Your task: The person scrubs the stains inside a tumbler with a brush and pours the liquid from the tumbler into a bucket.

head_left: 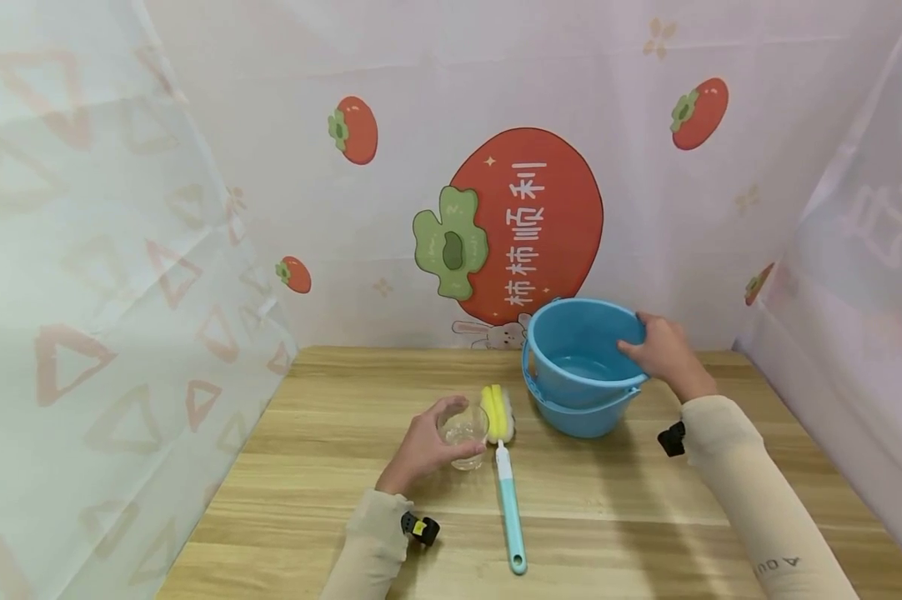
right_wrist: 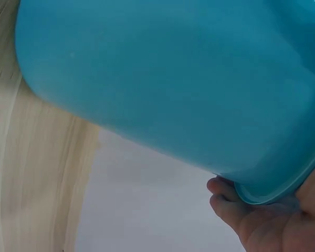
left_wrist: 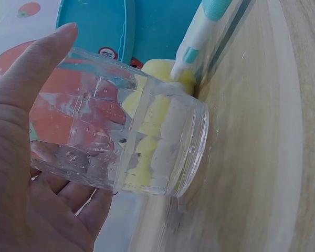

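A clear glass cup [head_left: 462, 435] is held between the thumb and fingers of my left hand [head_left: 423, 444]. Water drops cling to its wall [left_wrist: 89, 152] in the left wrist view, and its base is close to the tabletop; whether they touch I cannot tell. Right beside the cup lies a bottle brush with a yellow and white sponge head [head_left: 498, 412] and a light blue handle [head_left: 513, 517]. My right hand [head_left: 670, 357] grips the right rim of a blue bucket [head_left: 582, 400], thumb inside and fingers outside. The right wrist view shows the bucket's outer wall [right_wrist: 163, 79].
The wooden table [head_left: 308, 467] runs back to a white curtain [head_left: 391, 50] printed with red persimmons. More curtain closes off the left [head_left: 121, 292] and right sides. The bucket's handle [head_left: 541, 396] hangs down around its front.
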Action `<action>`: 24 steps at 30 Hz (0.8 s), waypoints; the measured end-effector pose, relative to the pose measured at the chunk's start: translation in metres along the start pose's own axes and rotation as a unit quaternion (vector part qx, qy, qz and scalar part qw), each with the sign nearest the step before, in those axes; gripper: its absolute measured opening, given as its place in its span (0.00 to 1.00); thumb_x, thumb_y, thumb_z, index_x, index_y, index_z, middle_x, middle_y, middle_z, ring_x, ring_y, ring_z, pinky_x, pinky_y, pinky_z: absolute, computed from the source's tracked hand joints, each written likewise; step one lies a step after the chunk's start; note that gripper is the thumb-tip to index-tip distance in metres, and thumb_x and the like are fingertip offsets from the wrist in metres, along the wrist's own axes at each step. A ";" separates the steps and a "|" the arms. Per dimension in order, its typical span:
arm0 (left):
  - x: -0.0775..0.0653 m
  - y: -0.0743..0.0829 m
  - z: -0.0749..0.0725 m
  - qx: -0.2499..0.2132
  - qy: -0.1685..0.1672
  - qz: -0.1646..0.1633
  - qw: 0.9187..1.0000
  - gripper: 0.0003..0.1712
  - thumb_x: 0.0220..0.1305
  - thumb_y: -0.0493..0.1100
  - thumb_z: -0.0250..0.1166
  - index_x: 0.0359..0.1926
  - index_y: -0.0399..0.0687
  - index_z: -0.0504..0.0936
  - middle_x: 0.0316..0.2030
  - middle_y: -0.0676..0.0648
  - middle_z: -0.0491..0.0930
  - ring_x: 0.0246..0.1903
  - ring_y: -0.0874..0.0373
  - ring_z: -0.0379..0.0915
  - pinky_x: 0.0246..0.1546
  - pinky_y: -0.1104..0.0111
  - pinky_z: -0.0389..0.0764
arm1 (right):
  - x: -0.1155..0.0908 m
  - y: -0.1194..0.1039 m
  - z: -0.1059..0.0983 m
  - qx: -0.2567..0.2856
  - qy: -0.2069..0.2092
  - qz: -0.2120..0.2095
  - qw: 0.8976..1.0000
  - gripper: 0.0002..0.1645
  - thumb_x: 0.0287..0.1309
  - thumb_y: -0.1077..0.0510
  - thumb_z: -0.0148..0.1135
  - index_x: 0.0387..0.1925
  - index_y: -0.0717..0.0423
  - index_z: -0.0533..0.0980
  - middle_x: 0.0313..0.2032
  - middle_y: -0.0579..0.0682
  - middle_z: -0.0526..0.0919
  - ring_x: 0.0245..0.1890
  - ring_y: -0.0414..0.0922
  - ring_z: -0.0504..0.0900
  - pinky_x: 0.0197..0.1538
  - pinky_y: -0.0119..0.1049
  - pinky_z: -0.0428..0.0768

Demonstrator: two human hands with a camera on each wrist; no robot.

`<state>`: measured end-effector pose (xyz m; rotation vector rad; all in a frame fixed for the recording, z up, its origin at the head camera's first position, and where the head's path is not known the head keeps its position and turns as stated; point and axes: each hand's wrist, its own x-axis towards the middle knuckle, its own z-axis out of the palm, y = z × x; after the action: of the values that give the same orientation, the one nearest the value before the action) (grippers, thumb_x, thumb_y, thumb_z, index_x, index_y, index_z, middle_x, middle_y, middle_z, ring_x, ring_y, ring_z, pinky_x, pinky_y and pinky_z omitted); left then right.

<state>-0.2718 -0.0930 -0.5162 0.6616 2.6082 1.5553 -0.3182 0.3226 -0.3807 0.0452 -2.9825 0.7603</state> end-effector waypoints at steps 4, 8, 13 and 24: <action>0.002 0.001 -0.003 0.018 -0.001 0.001 1.000 0.55 0.53 0.61 0.83 0.76 0.48 0.70 0.70 0.45 0.78 0.73 0.43 0.70 0.72 0.42 0.71 | 0.001 -0.002 -0.001 -0.003 -0.009 0.008 1.000 0.50 0.74 0.50 0.61 0.79 0.76 0.49 0.72 0.81 0.62 0.68 0.78 0.71 0.63 0.69 0.76; 0.002 0.001 -0.004 0.022 -0.008 0.000 1.000 0.54 0.52 0.62 0.83 0.76 0.51 0.70 0.71 0.45 0.77 0.73 0.42 0.70 0.72 0.40 0.71 | -0.001 -0.003 0.000 -0.006 -0.016 0.013 1.000 0.50 0.74 0.51 0.60 0.80 0.76 0.47 0.73 0.81 0.61 0.69 0.78 0.70 0.64 0.70 0.75; 0.001 0.001 -0.003 0.020 -0.016 -0.002 1.000 0.52 0.53 0.57 0.84 0.75 0.52 0.70 0.71 0.44 0.76 0.73 0.41 0.70 0.71 0.40 0.71 | -0.005 0.000 0.002 0.002 -0.024 0.019 1.000 0.51 0.75 0.53 0.60 0.80 0.75 0.45 0.74 0.81 0.59 0.70 0.78 0.68 0.64 0.70 0.74; 0.002 0.001 -0.002 0.023 -0.010 0.004 1.000 0.54 0.51 0.59 0.85 0.75 0.53 0.71 0.71 0.44 0.77 0.73 0.41 0.70 0.72 0.41 0.71 | -0.005 0.007 0.002 0.058 -0.024 0.023 0.998 0.52 0.73 0.53 0.60 0.82 0.69 0.42 0.76 0.79 0.57 0.72 0.78 0.66 0.67 0.70 0.72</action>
<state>-0.2735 -0.0934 -0.5135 0.6885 2.6380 1.4873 -0.3138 0.3276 -0.3863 0.0002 -2.9905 0.9516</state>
